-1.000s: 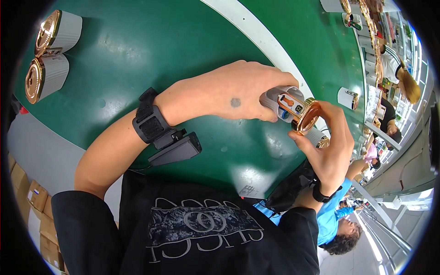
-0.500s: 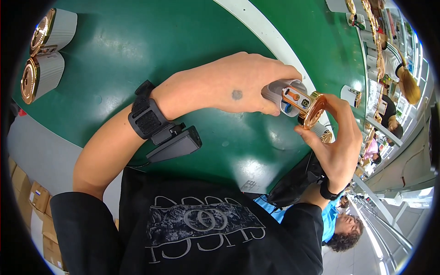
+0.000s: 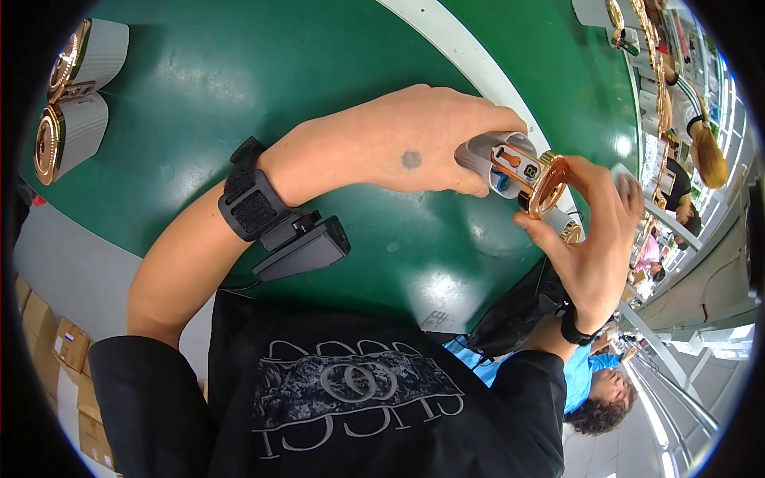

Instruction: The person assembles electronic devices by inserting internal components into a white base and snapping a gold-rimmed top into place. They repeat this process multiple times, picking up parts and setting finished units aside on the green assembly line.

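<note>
My left hand [image 3: 446, 143] is wrapped around a pale grey ribbed housing [image 3: 479, 151], whose open end faces right. Fingers and thumb of my right hand [image 3: 594, 239] pinch a copper-coloured round cap [image 3: 548, 188] by its rim. From the cap a narrow frame [image 3: 514, 162], with an orange piece and a small dark part on it, reaches to the housing's mouth. Something blue shows inside the opening. How deep the frame sits cannot be told. Beyond the cap, partly hidden by my right hand, is another gold-rimmed piece [image 3: 571, 232].
Two finished-looking ribbed housings with gold caps [image 3: 70, 131] stand at the far left of the green table [image 3: 199, 80]. A white strip [image 3: 446, 40] borders a green belt [image 3: 550, 64]. A black bag [image 3: 518, 307] lies near my right forearm. Cartons [image 3: 72, 342] stand lower left; people are at right.
The cap and its frame have tilted slightly and shifted a little up and right with my right hand. My left hand keeps its hold on the housing.
</note>
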Motion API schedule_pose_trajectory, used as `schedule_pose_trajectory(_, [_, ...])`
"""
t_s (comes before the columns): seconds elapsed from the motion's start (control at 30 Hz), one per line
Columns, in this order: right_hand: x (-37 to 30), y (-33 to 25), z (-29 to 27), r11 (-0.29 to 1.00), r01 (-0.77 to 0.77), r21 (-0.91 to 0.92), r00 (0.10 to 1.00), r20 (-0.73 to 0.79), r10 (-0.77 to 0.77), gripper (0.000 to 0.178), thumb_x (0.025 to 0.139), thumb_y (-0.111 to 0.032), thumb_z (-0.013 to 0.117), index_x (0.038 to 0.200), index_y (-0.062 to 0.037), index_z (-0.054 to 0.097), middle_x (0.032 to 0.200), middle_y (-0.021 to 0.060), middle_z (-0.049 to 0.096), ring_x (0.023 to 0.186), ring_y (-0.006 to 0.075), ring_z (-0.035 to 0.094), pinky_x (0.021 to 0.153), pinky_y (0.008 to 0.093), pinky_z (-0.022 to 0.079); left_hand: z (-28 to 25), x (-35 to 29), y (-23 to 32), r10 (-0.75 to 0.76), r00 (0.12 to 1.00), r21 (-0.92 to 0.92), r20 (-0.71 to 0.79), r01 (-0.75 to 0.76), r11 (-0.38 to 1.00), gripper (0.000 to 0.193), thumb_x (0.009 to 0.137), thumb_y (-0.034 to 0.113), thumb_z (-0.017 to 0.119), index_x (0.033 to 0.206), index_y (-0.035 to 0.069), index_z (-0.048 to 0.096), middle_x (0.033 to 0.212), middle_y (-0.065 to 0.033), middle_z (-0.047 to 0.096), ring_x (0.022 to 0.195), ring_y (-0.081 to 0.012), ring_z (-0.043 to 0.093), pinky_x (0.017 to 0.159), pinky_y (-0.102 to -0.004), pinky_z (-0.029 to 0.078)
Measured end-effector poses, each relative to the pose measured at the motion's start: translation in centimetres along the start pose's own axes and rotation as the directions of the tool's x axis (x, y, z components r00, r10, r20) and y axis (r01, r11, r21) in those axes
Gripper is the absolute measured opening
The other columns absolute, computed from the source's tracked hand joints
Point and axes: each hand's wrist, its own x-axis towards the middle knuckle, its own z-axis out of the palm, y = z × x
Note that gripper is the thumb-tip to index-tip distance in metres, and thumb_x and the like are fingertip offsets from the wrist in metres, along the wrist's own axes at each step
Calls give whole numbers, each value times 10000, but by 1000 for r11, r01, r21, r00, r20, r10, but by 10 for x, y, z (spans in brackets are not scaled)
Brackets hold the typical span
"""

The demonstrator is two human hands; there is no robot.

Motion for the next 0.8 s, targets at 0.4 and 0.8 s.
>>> schedule_pose_trajectory(0.4, [4, -1, -5, 998, 26, 52, 999, 36, -28, 619, 722, -260, 906, 1215, -19, 618, 1121, 144, 684, 1046, 343, 695, 873, 389, 540, 1, -1, 5, -29, 1000, -9, 1, 29, 1000, 624, 830, 118, 777, 1411, 55, 558, 1204, -179, 691, 906, -288, 753, 801, -384, 605])
schedule_pose_trajectory(0.8, [0, -7, -15, 992, 96, -82, 980, 180, -80, 547, 765, -249, 851, 1203, -49, 591, 1015, 133, 622, 895, 402, 637, 716, 465, 511, 4, -1, 14, -102, 981, -182, 167, 133, 974, 623, 916, 312, 758, 1438, 56, 536, 1208, -133, 688, 862, -230, 742, 736, -338, 578])
